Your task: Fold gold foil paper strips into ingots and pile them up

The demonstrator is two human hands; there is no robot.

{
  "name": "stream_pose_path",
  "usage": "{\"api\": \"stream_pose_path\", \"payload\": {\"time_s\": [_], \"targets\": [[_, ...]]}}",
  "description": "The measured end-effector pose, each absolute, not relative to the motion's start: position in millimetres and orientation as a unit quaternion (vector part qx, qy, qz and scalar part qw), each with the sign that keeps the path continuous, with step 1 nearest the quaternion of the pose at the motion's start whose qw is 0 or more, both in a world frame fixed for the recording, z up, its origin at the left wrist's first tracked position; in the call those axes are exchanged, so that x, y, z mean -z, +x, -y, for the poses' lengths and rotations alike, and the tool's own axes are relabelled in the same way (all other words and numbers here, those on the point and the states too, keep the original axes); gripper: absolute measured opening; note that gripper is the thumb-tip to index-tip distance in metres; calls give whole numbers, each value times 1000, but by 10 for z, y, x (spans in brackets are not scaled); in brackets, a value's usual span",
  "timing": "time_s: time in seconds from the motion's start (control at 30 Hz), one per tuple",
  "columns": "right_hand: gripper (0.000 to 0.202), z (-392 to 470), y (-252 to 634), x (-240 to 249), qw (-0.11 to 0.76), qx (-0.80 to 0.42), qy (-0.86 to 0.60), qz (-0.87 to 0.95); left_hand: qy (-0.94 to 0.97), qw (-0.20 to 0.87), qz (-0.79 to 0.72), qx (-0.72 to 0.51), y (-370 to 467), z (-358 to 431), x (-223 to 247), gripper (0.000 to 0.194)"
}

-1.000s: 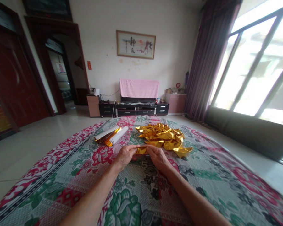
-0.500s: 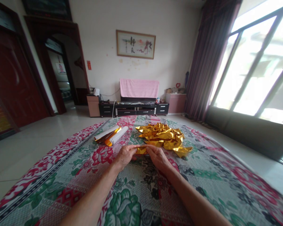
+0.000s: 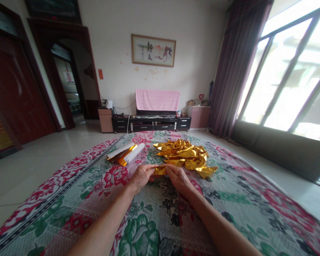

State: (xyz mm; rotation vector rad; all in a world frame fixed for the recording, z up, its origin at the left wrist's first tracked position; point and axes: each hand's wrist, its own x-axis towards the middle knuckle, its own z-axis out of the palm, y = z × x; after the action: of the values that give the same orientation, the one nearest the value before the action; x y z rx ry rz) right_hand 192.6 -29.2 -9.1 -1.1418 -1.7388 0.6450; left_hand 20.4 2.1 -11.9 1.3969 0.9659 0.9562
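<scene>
Stretching a small piece of gold foil (image 3: pixel 160 171) between two pinches seems to be the step in hand. The left hand (image 3: pixel 142 176) grips one end between thumb and fingertips, and the right hand (image 3: pixel 179 177) pinches the other, so the foil lies directly between the hands, its shiny middle exposed. Whether it touches the flowered cloth (image 3: pixel 138 234) below cannot be told. Any next move would likely call for light, even finger pressure, since thin foil creases easily and could tear if pulled hard

Just beyond the right hand, a heap of folded gold foil pieces (image 3: pixel 186 153) spreads over the cloth-covered counter (image 3: pixel 242 206). Beyond the left hand lie white-backed foil rolls (image 3: pixel 134 154), side by side and partly curled, with gold showing between. Farther off, apart from the counter, a pink cover (image 3: pixel 158 100) hangs above a black low cabinet (image 3: pixel 142 127)
</scene>
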Motion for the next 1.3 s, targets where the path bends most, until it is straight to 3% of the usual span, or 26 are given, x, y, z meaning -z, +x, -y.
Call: {"api": "stream_pose_path", "payload": {"time_s": [1.3], "targets": [[37,299,1934,104,454,-281,-462,708,591,580,-401,-392,207,9,66,36]]}}
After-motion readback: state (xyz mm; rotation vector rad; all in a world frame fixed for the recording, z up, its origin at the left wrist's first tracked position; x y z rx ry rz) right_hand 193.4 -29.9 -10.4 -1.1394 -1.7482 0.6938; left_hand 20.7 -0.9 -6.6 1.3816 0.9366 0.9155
